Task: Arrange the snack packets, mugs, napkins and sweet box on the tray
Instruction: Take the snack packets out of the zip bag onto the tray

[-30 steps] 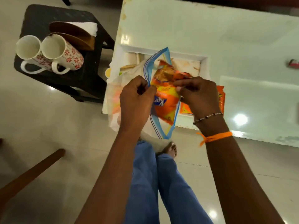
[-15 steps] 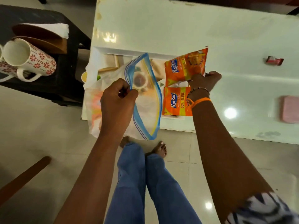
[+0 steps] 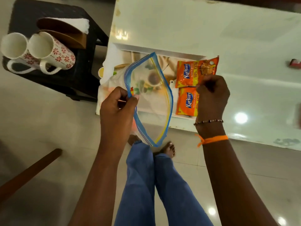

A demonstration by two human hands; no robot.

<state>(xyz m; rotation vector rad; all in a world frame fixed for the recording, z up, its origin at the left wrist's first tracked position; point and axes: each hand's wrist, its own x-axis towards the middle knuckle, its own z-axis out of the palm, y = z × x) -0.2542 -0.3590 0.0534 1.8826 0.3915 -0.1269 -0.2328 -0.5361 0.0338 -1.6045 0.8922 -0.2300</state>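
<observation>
My left hand (image 3: 118,110) pinches the blue rim of a clear zip bag (image 3: 153,110), held gaping above the near edge of the white tray (image 3: 162,51). Two orange snack packets lie in the tray's right part, the upper one (image 3: 193,72) behind the lower one (image 3: 187,103). My right hand (image 3: 211,95) is closed at the upper packet's near right corner and hides part of the lower packet. Two white mugs with red flowers (image 3: 53,52) (image 3: 14,46) lie on their sides on a black stool (image 3: 48,15) at the left. White napkins (image 3: 79,24) sit there in a brown holder (image 3: 68,36).
The tray rests on a glossy white table (image 3: 211,26), whose near edge runs above my legs and bare feet. A small red item (image 3: 295,63) lies far right on the table. A brown wooden bar (image 3: 29,173) crosses the floor at lower left.
My right hand drew a snack packet out of the zip bag, carried it right and lowered it into the tray behind the other packet. My left hand kept hold of the bag.
</observation>
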